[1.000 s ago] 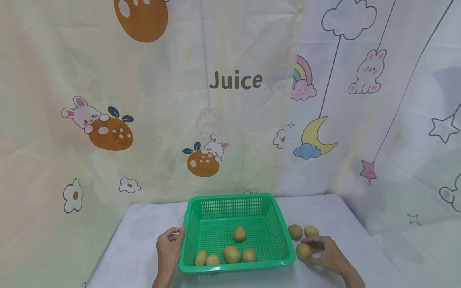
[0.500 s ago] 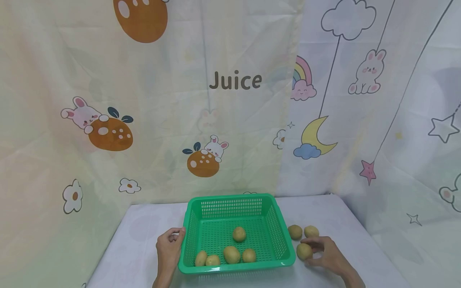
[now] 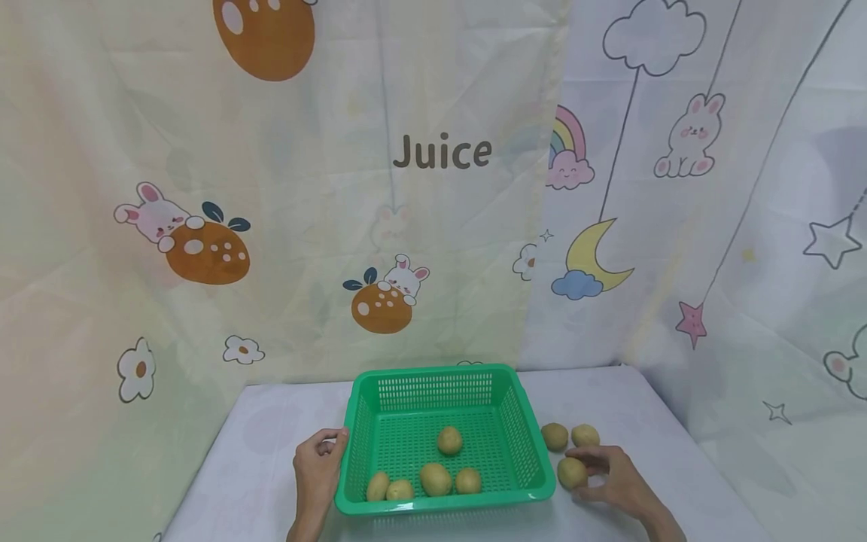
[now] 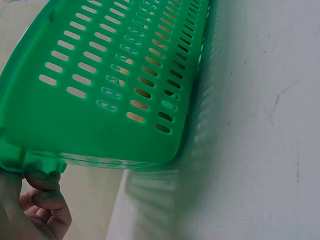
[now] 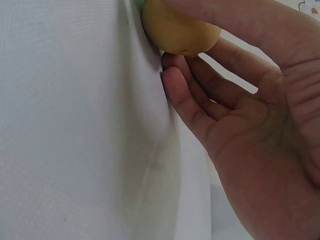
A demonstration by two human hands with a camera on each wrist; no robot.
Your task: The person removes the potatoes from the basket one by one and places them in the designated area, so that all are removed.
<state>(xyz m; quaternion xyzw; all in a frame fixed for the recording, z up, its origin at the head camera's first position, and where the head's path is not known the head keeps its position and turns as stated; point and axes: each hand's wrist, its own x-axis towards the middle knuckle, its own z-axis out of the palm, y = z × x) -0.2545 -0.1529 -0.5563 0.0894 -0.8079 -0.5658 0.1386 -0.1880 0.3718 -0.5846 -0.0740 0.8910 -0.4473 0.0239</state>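
A green plastic basket (image 3: 443, 506) with slotted walls stands on the white-covered table, several potatoes (image 3: 436, 479) lying on its floor, mostly along the near side. My left hand (image 3: 317, 468) grips the basket's left rim, thumb on top and fingers curled beneath, as the left wrist view shows. To the right of the basket, my right hand (image 3: 612, 480) holds a potato (image 3: 572, 473) between thumb and fingers, low at the tabletop. In the right wrist view this potato (image 5: 180, 30) sits at the fingertips, close by the cloth.
Two more potatoes, a darker one (image 3: 555, 436) and a paler one (image 3: 585, 436), lie just beyond my right hand, beside the basket's right wall. A printed curtain (image 3: 305, 188) hangs behind the table (image 3: 264, 436) and along its sides.
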